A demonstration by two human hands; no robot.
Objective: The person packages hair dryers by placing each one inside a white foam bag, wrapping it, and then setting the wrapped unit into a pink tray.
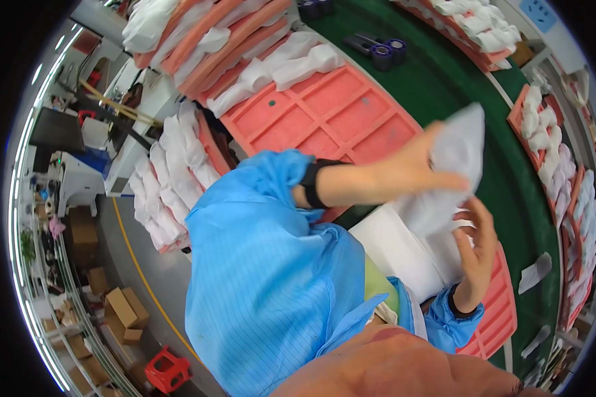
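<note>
Left hand (414, 165): fingers closed on a white wrapped item (461, 147), right of centre. Right hand (478, 245): fingers curled, grip unclear. Wrapping appears unfinished; white sheets (387, 241) remain; upper-left bundles (308, 66) seem done.

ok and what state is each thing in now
left hand, gripping the translucent bag
right hand, half curled, contact with bag unclear
translucent bag, held up, blurred
white stack, partly hidden
pink tray, partly covered by white bundles
purple-rimmed rolls, lying on the green surface
red stool, unoccupied
</note>
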